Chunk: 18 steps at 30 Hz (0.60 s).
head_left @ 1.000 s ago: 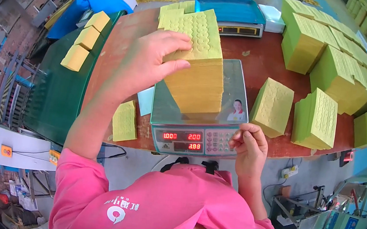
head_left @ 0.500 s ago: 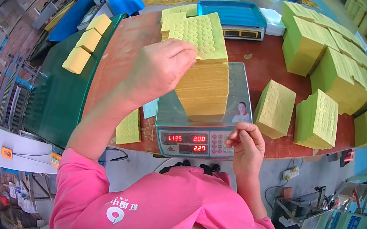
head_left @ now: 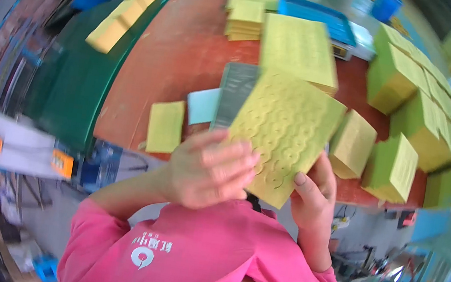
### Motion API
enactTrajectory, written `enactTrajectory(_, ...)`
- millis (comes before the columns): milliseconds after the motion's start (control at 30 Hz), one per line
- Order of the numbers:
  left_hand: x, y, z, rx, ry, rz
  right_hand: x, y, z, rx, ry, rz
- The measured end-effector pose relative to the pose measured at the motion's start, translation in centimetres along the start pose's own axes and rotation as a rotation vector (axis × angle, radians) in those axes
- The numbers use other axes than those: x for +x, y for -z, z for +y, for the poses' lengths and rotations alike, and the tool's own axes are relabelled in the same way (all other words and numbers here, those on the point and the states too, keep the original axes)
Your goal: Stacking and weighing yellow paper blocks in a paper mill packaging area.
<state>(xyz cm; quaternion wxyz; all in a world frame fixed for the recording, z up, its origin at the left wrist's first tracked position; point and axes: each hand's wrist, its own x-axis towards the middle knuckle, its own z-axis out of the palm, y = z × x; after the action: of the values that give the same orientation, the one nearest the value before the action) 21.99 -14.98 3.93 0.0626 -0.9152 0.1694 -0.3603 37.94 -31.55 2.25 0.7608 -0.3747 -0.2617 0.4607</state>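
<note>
Paper [head_left: 286,132], yellow and bumpy, is between your right hand [head_left: 314,197], which pinches its edge, and your left hand [head_left: 210,172], too blurred to tell if it grips. If that pinch is loose, the paper could slip toward the bench [head_left: 158,62] beyond them.

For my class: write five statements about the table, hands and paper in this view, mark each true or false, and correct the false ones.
1. Embossed yellow paper is between the left hand and the right hand. True.
2. The blue tray is at the table's near edge. False: the blue tray is at the far side.
3. Pale blue paper lies left of the weighing scale. True.
4. The tabletop is white. False: the tabletop is reddish brown.
5. The person's shirt is pink. True.
</note>
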Motion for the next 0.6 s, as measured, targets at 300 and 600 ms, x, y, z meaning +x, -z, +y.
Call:
enactTrajectory(300, -13.9, 1.0, 1.4, -1.101, 1.734, 0.311, 4.9, -3.9, 11.4, -0.496, -0.153, -0.141)
enactTrajectory(600, -26.9, 0.2, -0.7, -0.848, 2.009, 0.137, 9.5, -5.3, 27.8, -0.77, -0.181, -0.141)
